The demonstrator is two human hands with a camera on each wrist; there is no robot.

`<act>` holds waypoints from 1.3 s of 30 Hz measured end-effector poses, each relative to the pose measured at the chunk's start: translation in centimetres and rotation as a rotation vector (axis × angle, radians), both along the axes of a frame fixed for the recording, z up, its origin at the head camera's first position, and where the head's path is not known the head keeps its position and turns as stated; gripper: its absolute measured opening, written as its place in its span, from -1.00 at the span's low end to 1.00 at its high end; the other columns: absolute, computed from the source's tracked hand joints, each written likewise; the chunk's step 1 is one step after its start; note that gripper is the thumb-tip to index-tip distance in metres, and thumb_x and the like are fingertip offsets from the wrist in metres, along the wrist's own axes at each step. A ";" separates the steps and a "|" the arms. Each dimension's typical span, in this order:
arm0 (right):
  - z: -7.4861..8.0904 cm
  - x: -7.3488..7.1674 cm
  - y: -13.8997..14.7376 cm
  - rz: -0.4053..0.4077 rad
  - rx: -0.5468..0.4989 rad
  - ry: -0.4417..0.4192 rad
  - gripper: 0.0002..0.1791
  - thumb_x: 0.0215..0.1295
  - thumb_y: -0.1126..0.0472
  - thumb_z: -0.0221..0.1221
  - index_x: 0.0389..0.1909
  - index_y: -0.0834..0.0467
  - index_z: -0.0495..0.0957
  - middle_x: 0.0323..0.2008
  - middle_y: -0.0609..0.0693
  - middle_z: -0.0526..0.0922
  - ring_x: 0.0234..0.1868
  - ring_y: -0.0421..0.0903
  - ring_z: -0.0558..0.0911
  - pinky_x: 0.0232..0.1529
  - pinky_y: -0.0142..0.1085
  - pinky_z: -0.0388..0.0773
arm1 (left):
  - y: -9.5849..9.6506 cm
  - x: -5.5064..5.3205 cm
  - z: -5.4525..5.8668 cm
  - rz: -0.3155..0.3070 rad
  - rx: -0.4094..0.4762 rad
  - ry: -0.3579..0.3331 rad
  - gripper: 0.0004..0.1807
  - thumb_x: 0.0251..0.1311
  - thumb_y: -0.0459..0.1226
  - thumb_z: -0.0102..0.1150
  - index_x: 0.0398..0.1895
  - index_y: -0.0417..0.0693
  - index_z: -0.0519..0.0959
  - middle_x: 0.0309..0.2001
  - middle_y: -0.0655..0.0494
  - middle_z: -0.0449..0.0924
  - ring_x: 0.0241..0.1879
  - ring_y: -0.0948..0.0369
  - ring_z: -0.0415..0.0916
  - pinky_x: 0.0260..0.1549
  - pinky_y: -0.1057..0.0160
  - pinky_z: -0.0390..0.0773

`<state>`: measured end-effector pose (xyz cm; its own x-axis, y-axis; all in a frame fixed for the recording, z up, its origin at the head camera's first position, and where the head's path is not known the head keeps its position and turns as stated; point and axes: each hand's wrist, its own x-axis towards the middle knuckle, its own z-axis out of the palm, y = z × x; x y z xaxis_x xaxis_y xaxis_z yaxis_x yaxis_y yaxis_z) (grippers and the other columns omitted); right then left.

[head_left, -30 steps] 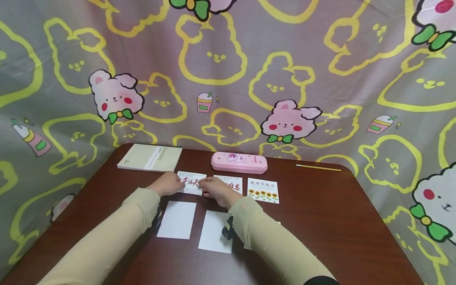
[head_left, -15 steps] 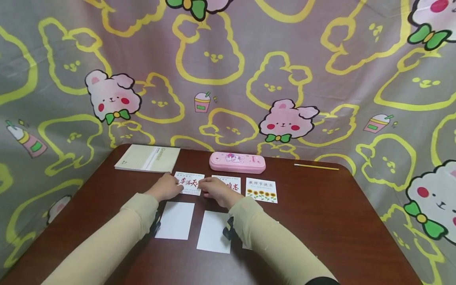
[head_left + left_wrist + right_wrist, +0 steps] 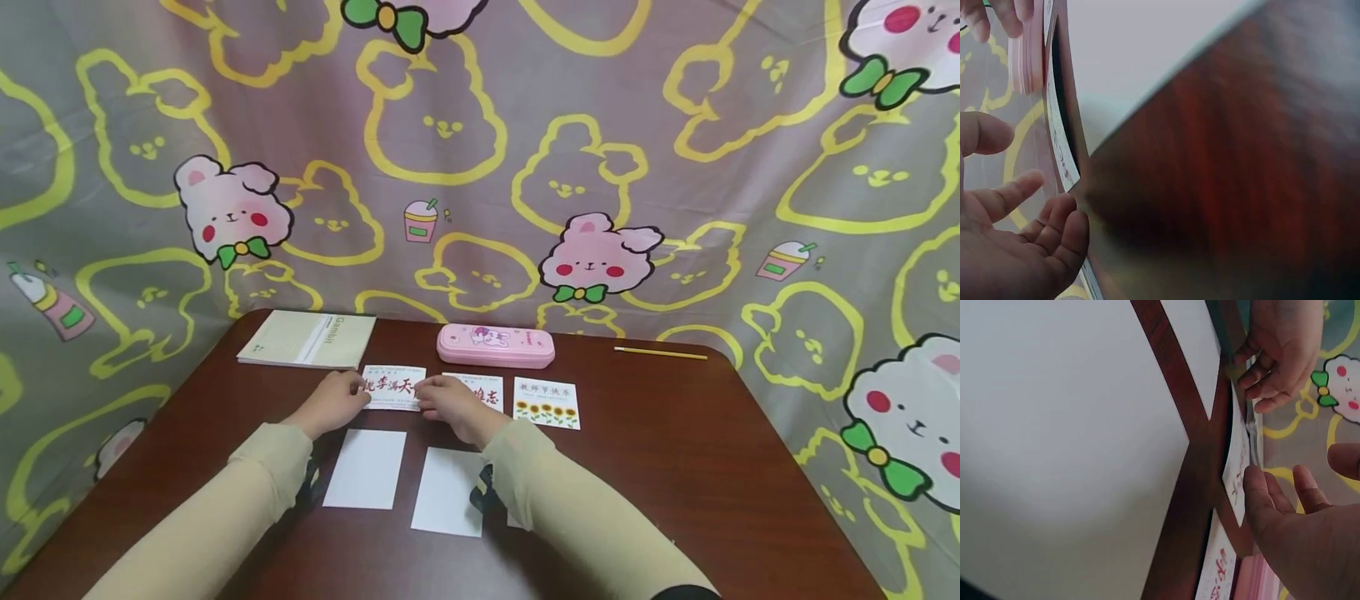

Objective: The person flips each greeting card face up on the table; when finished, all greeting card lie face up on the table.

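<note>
Three small printed cards lie in a row in the head view. My left hand [image 3: 333, 402] is at the left edge of the leftmost one, a white card with red characters [image 3: 392, 387]. At its right edge is my right hand [image 3: 453, 407], which also covers part of the middle card [image 3: 491, 398]. The left wrist view shows loosely bent left fingers [image 3: 1072, 240], with the thumb apart from them. In the right wrist view the right fingers [image 3: 1260, 490] reach beside the card, pinching nothing. The third card, with sunflowers [image 3: 546, 404], lies farther right.
Blank white cards [image 3: 365, 468] form a nearer row, one mostly hidden under the right sleeve. Behind the printed cards are a cream notebook [image 3: 307, 337] and a pink pencil case [image 3: 495, 346]. A yellow pencil [image 3: 660, 353] lies back right, before a patterned curtain [image 3: 480, 192].
The left fingers have drawn back a little to the left, uncovering more of the leftmost card's red characters. My right hand stays about where it was. The head view has shifted slightly.
</note>
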<state>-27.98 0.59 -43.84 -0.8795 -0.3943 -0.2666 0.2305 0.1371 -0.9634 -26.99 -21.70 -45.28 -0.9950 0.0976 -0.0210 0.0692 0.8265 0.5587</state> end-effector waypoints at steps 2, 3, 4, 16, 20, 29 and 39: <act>0.3 0.5 0.1 0.017 -0.020 -0.007 -0.61 0.53 0.31 0.06 0.22 0.50 0.43 0.20 0.36 0.54 0.25 0.24 0.56 0.25 -0.05 0.53 | -0.4 0.7 0.1 -0.020 0.037 0.011 -0.60 0.31 -0.30 0.12 0.05 -0.50 0.54 -0.13 -0.23 0.51 -0.10 -0.06 0.42 -0.08 -0.10 0.51; 0.4 0.8 0.1 0.024 -0.027 -0.015 -0.61 0.53 0.31 0.06 0.22 0.51 0.42 0.20 0.38 0.54 0.24 0.24 0.57 0.24 -0.06 0.54 | -0.4 1.2 0.2 -0.045 0.042 0.021 -0.60 0.30 -0.30 0.13 0.06 -0.50 0.54 -0.14 -0.21 0.52 -0.11 -0.05 0.45 -0.08 -0.10 0.53; 0.4 1.1 0.2 0.035 -0.032 -0.025 -0.60 0.53 0.32 0.05 0.22 0.51 0.41 0.19 0.39 0.54 0.21 0.23 0.59 0.23 -0.07 0.55 | -0.4 1.8 0.4 -0.077 0.047 0.023 -0.60 0.30 -0.30 0.15 0.06 -0.49 0.54 -0.14 -0.20 0.53 -0.12 -0.04 0.47 -0.09 -0.10 0.55; 0.3 4.9 0.5 0.143 0.006 -0.154 -0.55 0.44 0.36 0.08 0.27 0.47 0.40 -0.01 0.26 0.63 0.02 0.10 0.68 0.14 -0.09 0.61 | 1.6 9.5 1.1 -0.431 -0.110 -0.042 -0.40 0.28 -0.15 0.32 0.17 -0.51 0.54 0.26 -0.49 0.42 0.29 -0.34 0.38 0.28 -0.30 0.34; 0.5 5.9 0.5 0.157 -0.019 -0.187 -0.47 0.40 0.38 0.08 0.34 0.49 0.33 0.03 0.32 0.61 0.13 0.23 0.64 0.20 -0.02 0.57 | 1.9 10.1 0.6 -0.430 -0.115 -0.073 -0.33 0.27 -0.15 0.33 0.22 -0.58 0.48 0.37 -0.57 0.27 0.38 -0.40 0.24 0.34 -0.32 0.24; 0.3 6.6 0.1 0.130 -0.051 -0.213 -0.48 0.43 0.35 0.05 0.34 0.51 0.34 0.04 0.32 0.62 0.03 0.14 0.68 0.14 -0.04 0.61 | 2.2 9.9 0.4 -0.416 -0.117 -0.074 -0.28 0.24 -0.13 0.34 0.21 -0.63 0.46 0.36 -0.64 0.23 0.40 -0.42 0.20 0.36 -0.32 0.21; 0.3 6.3 0.0 0.053 -0.109 -0.238 -0.53 0.49 0.29 0.00 0.33 0.44 0.34 0.05 0.36 0.61 0.04 0.15 0.67 0.14 -0.02 0.60 | 2.4 9.5 0.9 -0.304 -0.022 -0.117 -0.34 0.26 -0.11 0.33 0.26 -0.44 0.51 0.30 -0.48 0.39 0.32 -0.34 0.36 0.31 -0.29 0.30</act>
<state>-21.68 0.60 -43.56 -0.7745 -0.4758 -0.4169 0.4476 0.0535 -0.8926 -17.48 -19.31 -44.35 -0.9109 0.3883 -0.1392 0.2513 0.7899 0.5594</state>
